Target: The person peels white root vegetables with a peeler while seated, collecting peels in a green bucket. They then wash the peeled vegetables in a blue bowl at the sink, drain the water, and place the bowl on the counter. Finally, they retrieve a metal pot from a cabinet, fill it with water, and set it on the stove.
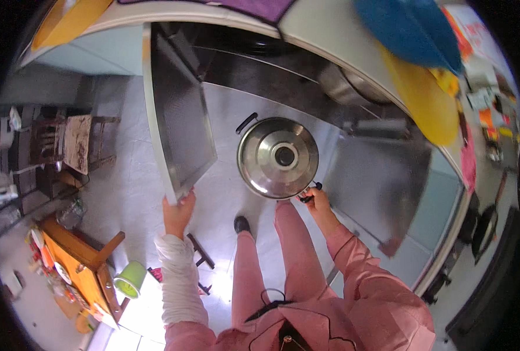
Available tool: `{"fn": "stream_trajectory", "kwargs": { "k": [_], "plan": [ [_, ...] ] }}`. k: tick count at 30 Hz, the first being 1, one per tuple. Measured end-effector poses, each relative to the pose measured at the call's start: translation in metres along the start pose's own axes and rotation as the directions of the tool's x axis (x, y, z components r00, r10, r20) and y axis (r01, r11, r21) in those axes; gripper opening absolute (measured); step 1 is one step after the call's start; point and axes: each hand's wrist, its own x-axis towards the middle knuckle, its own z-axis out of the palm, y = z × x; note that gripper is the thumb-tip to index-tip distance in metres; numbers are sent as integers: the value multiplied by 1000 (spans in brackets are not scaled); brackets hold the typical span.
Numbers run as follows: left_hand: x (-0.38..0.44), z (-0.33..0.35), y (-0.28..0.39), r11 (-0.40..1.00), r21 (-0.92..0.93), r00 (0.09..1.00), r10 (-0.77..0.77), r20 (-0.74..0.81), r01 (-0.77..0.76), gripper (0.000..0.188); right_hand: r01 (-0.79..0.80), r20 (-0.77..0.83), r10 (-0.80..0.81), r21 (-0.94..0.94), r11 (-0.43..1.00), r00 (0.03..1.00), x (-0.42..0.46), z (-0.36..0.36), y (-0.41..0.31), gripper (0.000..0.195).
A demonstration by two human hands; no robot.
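My left hand (179,211) grips the edge of a cabinet door (183,114), which stands swung out from the cabinet under the counter. In my right hand (319,206) is one black side handle of a lidded stainless steel pot (279,158). The pot hangs over the floor in front of my legs, its lid with a round black knob on top. Its other side handle points away, towards the door, with no hand on it. Inside the dark cabinet, a large metal vessel (347,85) shows at the right.
The counter (321,35) curves ahead and to the right, with blue and yellow items on its edge. A second door (374,184) stands at the right. Behind the left hand are a wooden table (80,272), a green bin (129,278) and a wooden chair (78,142).
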Motion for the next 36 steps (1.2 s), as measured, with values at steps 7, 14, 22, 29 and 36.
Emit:
{"fn": "stream_trajectory", "kwargs": {
  "k": [7,14,22,29,36],
  "plan": [
    [63,15,94,971,-63,909,238,343,-230,55,11,-185,-8,16,1000,983,-257,-29,-48,18],
    [116,135,212,902,-423,889,260,378,-84,77,182,-140,-178,17,983,974,-432,-65,-99,18],
    [167,185,254,892,-422,915,297,274,-164,83,457,-521,-347,96,884,780,-538,-64,-156,18],
    [235,192,180,589,222,604,598,527,-777,62,571,-501,-426,178,801,753,-563,-96,-214,9],
    [-97,312,369,633,-328,358,711,606,-701,44,682,-642,-371,336,650,671,-570,-120,-203,4]
  ]
}}
